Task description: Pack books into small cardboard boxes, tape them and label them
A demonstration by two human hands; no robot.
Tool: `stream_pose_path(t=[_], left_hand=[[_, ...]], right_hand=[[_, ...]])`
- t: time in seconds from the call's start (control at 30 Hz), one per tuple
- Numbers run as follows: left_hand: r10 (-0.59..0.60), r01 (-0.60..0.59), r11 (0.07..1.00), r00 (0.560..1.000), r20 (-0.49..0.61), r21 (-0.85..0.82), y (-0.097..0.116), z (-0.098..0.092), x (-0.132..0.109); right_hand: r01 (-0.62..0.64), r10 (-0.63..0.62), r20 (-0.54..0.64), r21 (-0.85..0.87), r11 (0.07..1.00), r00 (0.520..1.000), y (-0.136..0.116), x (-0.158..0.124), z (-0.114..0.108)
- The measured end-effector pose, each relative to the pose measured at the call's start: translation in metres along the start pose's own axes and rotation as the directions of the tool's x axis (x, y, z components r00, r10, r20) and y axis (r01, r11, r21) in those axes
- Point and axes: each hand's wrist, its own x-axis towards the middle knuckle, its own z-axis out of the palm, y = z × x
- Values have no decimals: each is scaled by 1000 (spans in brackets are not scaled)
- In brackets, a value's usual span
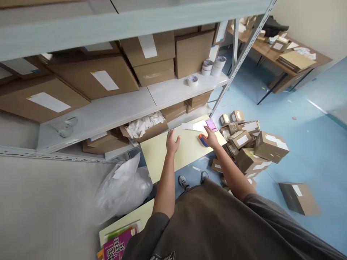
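My left hand hovers over a pale yellow table with its fingers spread and nothing in it. My right hand reaches to the table's far right end, where it rests on an orange and blue object, apparently a tape dispenser. Its fingers are bent over that object. Just beyond lie a pink phone-like item and a white paper sheet.
A metal shelf rack holds cardboard boxes and tape rolls. An open box of white packets sits low. Several small sealed parcels are piled on the blue floor. A plastic bag lies left. A desk stands far right.
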Motion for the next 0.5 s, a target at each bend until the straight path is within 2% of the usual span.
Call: stream_pose_path(t=[0.1, 0.2, 0.3, 0.5], left_hand=[[-39, 39, 999, 996, 77, -2, -16, 32, -9], [-107, 109, 994, 985, 137, -6, -28, 69, -22], [-180, 183, 983, 967, 182, -3, -37, 101, -36], [-239, 232, 971, 946, 218, 54, -45, 148, -52]], right_hand=[[-61, 63, 69, -35, 998, 996, 27, -6, 0], [-144, 150, 77, -79, 986, 986, 58, -12, 0], [-267, 281, 121, -120, 956, 952, 87, -15, 6], [-430, 450, 289, -135, 893, 845, 134, -14, 50]])
